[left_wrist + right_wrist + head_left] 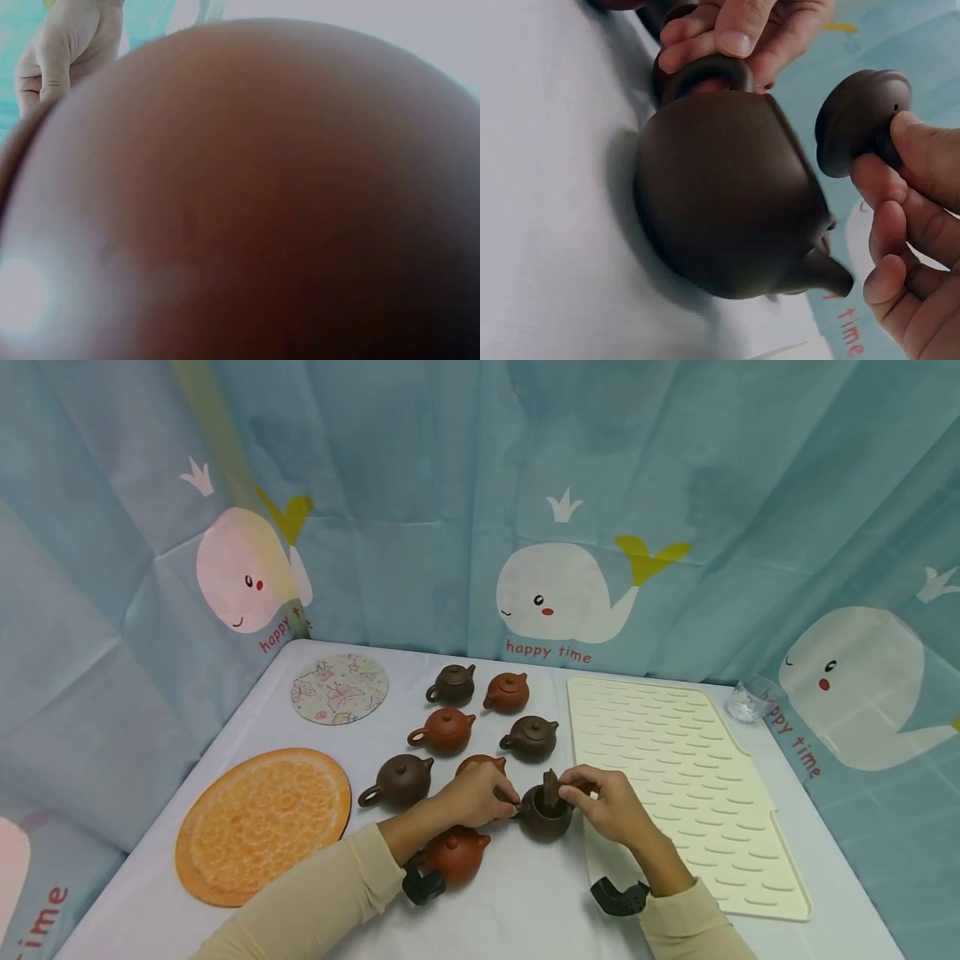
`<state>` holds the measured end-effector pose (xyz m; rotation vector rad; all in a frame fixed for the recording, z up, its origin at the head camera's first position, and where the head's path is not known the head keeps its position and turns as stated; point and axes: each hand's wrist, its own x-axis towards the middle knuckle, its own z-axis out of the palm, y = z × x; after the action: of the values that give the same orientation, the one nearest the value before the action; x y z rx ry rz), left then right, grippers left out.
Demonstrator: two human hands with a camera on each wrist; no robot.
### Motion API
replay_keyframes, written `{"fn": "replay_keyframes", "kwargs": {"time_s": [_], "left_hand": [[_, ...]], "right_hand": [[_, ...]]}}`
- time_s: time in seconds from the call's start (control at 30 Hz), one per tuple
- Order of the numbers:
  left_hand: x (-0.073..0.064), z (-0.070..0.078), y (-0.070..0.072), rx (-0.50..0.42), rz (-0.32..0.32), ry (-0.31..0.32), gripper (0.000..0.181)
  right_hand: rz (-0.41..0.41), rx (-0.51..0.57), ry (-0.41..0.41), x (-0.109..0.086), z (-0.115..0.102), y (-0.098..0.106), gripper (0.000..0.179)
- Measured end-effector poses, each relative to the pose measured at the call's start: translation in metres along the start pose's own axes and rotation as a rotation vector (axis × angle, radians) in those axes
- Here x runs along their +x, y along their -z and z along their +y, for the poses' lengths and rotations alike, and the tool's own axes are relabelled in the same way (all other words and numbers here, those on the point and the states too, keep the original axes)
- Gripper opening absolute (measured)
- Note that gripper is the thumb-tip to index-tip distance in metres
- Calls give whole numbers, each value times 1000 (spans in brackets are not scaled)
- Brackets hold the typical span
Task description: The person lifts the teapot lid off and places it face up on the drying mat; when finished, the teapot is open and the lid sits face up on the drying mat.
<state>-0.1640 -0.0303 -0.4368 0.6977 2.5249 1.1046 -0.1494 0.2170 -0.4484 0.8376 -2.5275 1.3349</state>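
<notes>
A dark brown teapot stands uncovered on the white table, its round mouth showing. My left hand grips its loop handle from the left, thumb on top. In my right hand the teapot's lid is pinched by its knob, tilted on edge beside the mouth. The spout points toward the right-hand side. A reddish-brown teapot sits under my left wrist and fills most of the left wrist view. Another reddish teapot is partly hidden behind my left hand.
Several lidded teapots, including a dark one and a reddish one, stand further back and left. An orange round mat and a floral round mat lie left. On the right are a cream ridged mat and a clear cup.
</notes>
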Motion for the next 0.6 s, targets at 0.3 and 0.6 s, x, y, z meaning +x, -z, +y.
{"fn": "replay_keyframes", "kwargs": {"time_s": [0.3, 0.6], "left_hand": [[-1, 2, 0, -24, 0, 26, 8], [-1, 2, 0, -2, 6, 44, 9]], "right_hand": [[3, 268, -212, -4, 2, 3, 8], [-1, 549, -236, -7, 2, 6, 30]]}}
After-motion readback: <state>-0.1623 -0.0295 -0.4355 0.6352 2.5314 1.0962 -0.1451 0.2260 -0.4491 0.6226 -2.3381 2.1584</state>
